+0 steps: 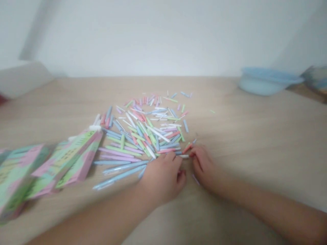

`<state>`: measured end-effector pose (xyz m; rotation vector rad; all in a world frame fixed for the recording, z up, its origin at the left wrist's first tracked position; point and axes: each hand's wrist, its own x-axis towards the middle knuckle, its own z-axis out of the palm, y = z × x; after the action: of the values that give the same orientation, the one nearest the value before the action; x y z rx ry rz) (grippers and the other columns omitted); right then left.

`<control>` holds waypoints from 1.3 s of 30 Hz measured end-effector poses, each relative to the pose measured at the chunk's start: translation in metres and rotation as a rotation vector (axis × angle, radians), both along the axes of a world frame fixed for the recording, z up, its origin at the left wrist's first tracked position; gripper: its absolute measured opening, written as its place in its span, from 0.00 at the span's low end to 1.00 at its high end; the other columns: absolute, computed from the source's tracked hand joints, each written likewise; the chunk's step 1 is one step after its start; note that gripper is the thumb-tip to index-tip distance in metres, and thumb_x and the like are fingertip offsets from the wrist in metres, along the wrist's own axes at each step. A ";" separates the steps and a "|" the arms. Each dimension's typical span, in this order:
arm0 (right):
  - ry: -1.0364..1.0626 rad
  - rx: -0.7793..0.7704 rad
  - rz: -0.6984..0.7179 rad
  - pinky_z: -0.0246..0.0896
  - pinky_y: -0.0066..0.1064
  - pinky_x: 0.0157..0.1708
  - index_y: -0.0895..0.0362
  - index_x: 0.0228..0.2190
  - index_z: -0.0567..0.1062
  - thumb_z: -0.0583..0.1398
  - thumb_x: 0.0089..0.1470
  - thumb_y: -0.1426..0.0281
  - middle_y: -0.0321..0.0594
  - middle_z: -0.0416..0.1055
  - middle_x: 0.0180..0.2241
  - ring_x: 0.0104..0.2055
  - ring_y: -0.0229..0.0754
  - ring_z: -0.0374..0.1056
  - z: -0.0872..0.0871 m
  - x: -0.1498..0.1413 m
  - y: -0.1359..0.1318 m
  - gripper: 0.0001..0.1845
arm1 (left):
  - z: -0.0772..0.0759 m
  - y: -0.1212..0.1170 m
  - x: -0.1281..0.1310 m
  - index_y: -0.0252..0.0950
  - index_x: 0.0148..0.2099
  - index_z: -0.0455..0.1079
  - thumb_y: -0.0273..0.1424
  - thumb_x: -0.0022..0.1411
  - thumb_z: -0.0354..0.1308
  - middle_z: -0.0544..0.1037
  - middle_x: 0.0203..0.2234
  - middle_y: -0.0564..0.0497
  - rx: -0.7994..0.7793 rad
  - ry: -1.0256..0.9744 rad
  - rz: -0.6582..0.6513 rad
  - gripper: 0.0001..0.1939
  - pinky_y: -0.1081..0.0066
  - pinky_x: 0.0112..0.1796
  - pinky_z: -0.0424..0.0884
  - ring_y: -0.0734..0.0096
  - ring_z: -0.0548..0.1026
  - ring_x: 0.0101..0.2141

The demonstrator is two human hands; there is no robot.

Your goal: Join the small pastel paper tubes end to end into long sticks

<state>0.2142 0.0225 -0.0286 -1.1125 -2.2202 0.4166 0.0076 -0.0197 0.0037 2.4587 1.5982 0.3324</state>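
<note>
A spread-out heap of pastel pen parts, with barrels, caps and thin white refills in blue, green, pink, purple and white, lies on the wooden table. At the heap's near right edge is my left hand, its fingers curled down over the parts; what they hold is hidden. My right hand is just to the right, fingers pressed together by a small red piece and a thin white piece. Blur hides what its fingertips hold. Several longer blue pens lie left of my left hand.
Several pink-and-green printed boxes lie overlapping at the left. A light blue basin stands at the back right beside a dark patterned item. A white box-like object is at the back left, before the wall.
</note>
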 end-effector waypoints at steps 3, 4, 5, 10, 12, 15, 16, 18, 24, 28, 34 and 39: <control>0.022 -0.008 -0.104 0.69 0.45 0.50 0.51 0.38 0.67 0.51 0.64 0.77 0.45 0.72 0.41 0.47 0.50 0.70 0.000 -0.034 0.025 0.09 | 0.001 -0.002 0.002 0.40 0.44 0.72 0.36 0.68 0.55 0.78 0.42 0.46 0.024 0.029 0.056 0.08 0.58 0.37 0.78 0.52 0.80 0.43; 0.027 -0.004 -0.126 0.69 0.45 0.50 0.51 0.38 0.67 0.52 0.63 0.78 0.45 0.72 0.41 0.46 0.51 0.70 -0.001 -0.044 0.034 0.09 | 0.001 -0.003 0.002 0.40 0.43 0.72 0.36 0.67 0.55 0.79 0.41 0.46 0.026 0.042 0.075 0.08 0.58 0.35 0.78 0.52 0.80 0.42; 0.028 -0.003 -0.136 0.68 0.45 0.50 0.51 0.37 0.67 0.52 0.61 0.78 0.46 0.72 0.40 0.46 0.51 0.69 -0.002 -0.052 0.043 0.09 | 0.002 -0.004 0.002 0.40 0.43 0.72 0.36 0.68 0.54 0.79 0.40 0.46 0.025 0.057 0.087 0.08 0.58 0.33 0.77 0.51 0.81 0.40; 0.030 0.013 -0.173 0.63 0.45 0.55 0.52 0.36 0.69 0.52 0.59 0.80 0.49 0.73 0.42 0.50 0.53 0.68 -0.003 -0.087 0.084 0.11 | 0.005 -0.012 0.003 0.39 0.40 0.73 0.37 0.73 0.50 0.80 0.34 0.47 0.086 0.122 -0.176 0.13 0.58 0.31 0.75 0.54 0.80 0.34; 0.027 0.014 -0.191 0.63 0.47 0.55 0.54 0.37 0.70 0.51 0.60 0.79 0.51 0.73 0.43 0.49 0.54 0.68 -0.002 -0.099 0.097 0.11 | 0.006 -0.017 0.005 0.40 0.44 0.75 0.36 0.74 0.52 0.82 0.40 0.48 0.130 0.123 -0.468 0.11 0.61 0.29 0.73 0.58 0.80 0.34; 0.027 0.014 -0.209 0.62 0.48 0.54 0.56 0.39 0.71 0.51 0.61 0.78 0.54 0.73 0.43 0.48 0.56 0.67 -0.001 -0.116 0.111 0.11 | 0.007 -0.023 0.010 0.42 0.58 0.74 0.35 0.74 0.54 0.81 0.54 0.49 0.123 0.128 -0.632 0.14 0.63 0.26 0.71 0.64 0.80 0.34; 0.030 0.014 -0.212 0.62 0.48 0.54 0.56 0.39 0.71 0.51 0.62 0.77 0.54 0.73 0.43 0.48 0.56 0.67 0.000 -0.120 0.115 0.10 | 0.008 -0.024 0.011 0.42 0.59 0.74 0.37 0.74 0.54 0.81 0.54 0.49 0.090 0.135 -0.611 0.16 0.62 0.26 0.71 0.64 0.80 0.33; 0.043 0.013 -0.212 0.62 0.47 0.54 0.56 0.39 0.71 0.51 0.62 0.76 0.54 0.73 0.42 0.48 0.55 0.68 0.000 -0.127 0.122 0.09 | 0.008 -0.023 0.013 0.42 0.62 0.73 0.39 0.74 0.53 0.82 0.55 0.48 0.019 0.142 -0.554 0.19 0.62 0.26 0.72 0.62 0.82 0.33; 0.120 0.025 -0.218 0.64 0.45 0.54 0.54 0.38 0.70 0.49 0.62 0.77 0.50 0.74 0.42 0.49 0.52 0.69 0.007 -0.112 0.123 0.11 | 0.011 -0.005 0.002 0.39 0.70 0.67 0.33 0.72 0.50 0.81 0.57 0.43 -0.024 0.214 -0.309 0.27 0.59 0.30 0.78 0.55 0.84 0.36; 0.153 0.040 -0.237 0.66 0.45 0.50 0.52 0.38 0.70 0.51 0.63 0.73 0.46 0.75 0.40 0.45 0.51 0.70 0.014 -0.060 0.092 0.08 | 0.011 0.010 -0.011 0.44 0.71 0.66 0.34 0.76 0.46 0.74 0.66 0.41 -0.029 0.226 -0.116 0.26 0.55 0.32 0.80 0.52 0.85 0.36; 0.161 0.051 -0.364 0.64 0.49 0.49 0.50 0.33 0.71 0.58 0.54 0.69 0.44 0.72 0.36 0.42 0.54 0.68 0.018 0.050 0.079 0.03 | 0.006 0.019 -0.014 0.41 0.74 0.62 0.34 0.75 0.47 0.66 0.71 0.40 -0.020 0.217 0.017 0.28 0.50 0.39 0.81 0.48 0.85 0.44; 0.233 0.033 -0.586 0.63 0.46 0.39 0.48 0.28 0.69 0.58 0.54 0.67 0.37 0.66 0.25 0.31 0.51 0.61 0.008 0.077 0.097 0.03 | 0.005 0.015 -0.008 0.38 0.76 0.58 0.31 0.72 0.48 0.61 0.73 0.38 0.008 0.299 0.018 0.32 0.51 0.31 0.81 0.49 0.85 0.38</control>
<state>0.2916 0.1199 -0.0204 -1.5362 -1.5995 0.2385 -0.0006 -0.0043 0.0088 2.6000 1.7304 -0.0301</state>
